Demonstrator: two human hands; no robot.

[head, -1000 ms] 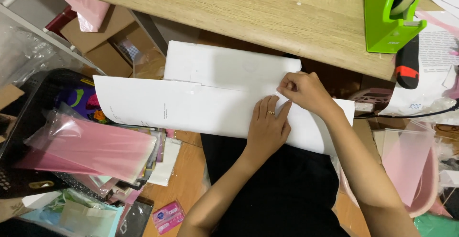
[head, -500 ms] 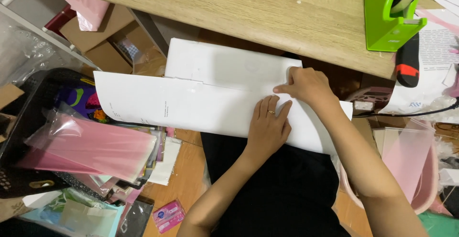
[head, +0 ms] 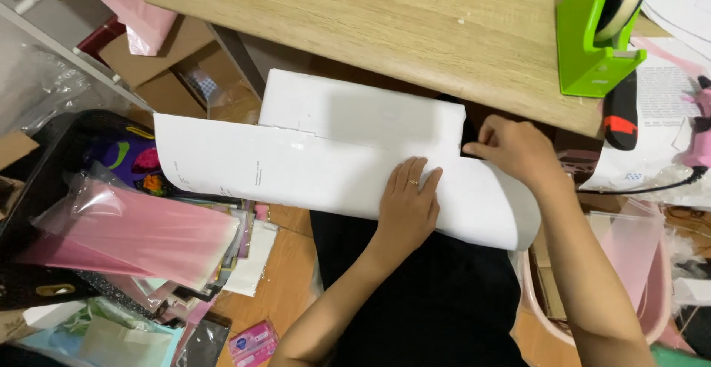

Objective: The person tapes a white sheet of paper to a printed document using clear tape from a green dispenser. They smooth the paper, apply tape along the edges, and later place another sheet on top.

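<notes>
Right hand [head: 518,151] now farther right along white sheet [head: 311,167] edge.

The person is wearing black clothing over the lap [head: 437,300], plain and without any visible pattern or seam. Both forearms are showing bare, with no sleeves reaching into view. The left hand [head: 406,208] is wearing a thin gold-coloured ring [head: 412,182] on one finger. The right hand [head: 518,152] is wearing nothing: no ring, watch or band is showing on it or on either wrist. The nails are looking short and unpainted.
</notes>
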